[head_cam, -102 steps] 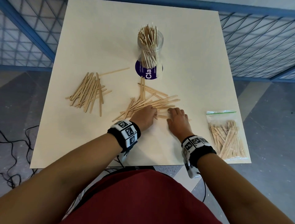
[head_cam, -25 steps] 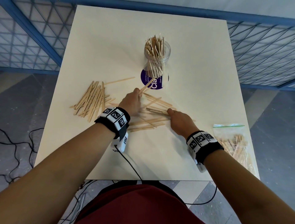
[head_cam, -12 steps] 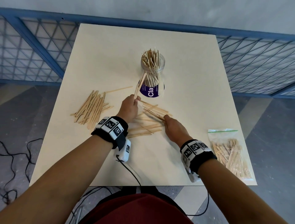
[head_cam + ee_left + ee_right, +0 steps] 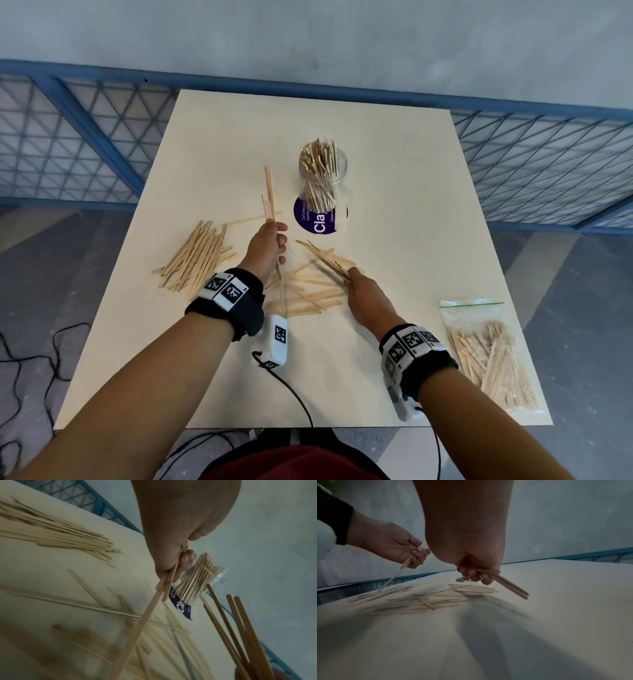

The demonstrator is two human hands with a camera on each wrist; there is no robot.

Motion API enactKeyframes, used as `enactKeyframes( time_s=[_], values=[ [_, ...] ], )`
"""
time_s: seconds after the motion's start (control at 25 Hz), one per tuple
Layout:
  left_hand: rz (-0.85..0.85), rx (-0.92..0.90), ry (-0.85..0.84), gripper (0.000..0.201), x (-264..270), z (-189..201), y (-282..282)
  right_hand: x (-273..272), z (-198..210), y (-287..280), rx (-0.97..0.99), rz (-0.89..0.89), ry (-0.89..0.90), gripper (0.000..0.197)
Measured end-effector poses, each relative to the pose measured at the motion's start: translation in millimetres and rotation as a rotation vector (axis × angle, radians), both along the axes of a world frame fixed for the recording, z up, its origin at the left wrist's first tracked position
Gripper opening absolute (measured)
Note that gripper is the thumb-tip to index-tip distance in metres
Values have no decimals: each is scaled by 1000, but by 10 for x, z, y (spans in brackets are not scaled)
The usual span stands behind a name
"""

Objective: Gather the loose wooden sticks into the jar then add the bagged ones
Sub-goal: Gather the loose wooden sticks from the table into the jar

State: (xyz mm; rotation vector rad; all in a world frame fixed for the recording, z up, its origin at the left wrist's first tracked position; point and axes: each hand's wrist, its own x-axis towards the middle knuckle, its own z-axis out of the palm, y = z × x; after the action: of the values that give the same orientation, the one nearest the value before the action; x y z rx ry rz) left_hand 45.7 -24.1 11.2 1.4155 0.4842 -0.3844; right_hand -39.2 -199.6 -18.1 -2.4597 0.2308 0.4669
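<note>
So the table (image 4: 394, 144) has a glass jar (image 4: 337, 171) packed with upright sticks, plus a sealed bag of sticks (image 4: 489, 359) at the right edge. Left hand (image 4: 265, 248) grips a few sticks (image 4: 269, 192) pointing up and away; right hand (image 4: 364, 298) pinches a small bundle (image 4: 325, 258) angled toward the jar.

Legible text is confined to the round purple sticker (image 4: 317, 216) lying on the table at the foot of the glass jar (image 4: 323, 171), which bears large white letters "Cla", cut off by the jar, with smaller white lines beside them too fine to read.
</note>
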Motion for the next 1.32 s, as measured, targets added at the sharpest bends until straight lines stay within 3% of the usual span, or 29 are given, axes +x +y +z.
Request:
enactKeyframes(
  time_s=[0.2, 0.36, 0.48, 0.64, 0.84, 1.04, 1.2, 1.32],
  values=[
    [199, -323, -11, 28, 337, 356, -129, 356, 184, -45, 257, -186, -154, 16],
    [307, -535, -114, 42, 767, 848, -282, 918, 674, -70, 548, -340, -344, 21],
    [373, -591, -237, 44, 1115, 1135, -386, 1354, 1070, -65, 755, -408, -413, 31],
    [373, -614, -372, 44, 1479, 1220, -486, 1849, 1378, 2, 943, -415, -515, 32],
    [277, -427, -472, 40, 1687, 792, -648, 2254, 1212, 155, 896, -415, -536, 30],
    [47, -90, -469, 26, 1621, 349, -706, 2211, 772, 244, 688, -253, -288, 24],
    [-48, 95, -542, 7, 1651, 345, -654, 2239, 615, 249, 567, -270, -317, 6],
    [-18, 140, -670, 6, 1715, 394, -634, 2273, 558, 245, 522, -277, -354, 6]
  ],
)
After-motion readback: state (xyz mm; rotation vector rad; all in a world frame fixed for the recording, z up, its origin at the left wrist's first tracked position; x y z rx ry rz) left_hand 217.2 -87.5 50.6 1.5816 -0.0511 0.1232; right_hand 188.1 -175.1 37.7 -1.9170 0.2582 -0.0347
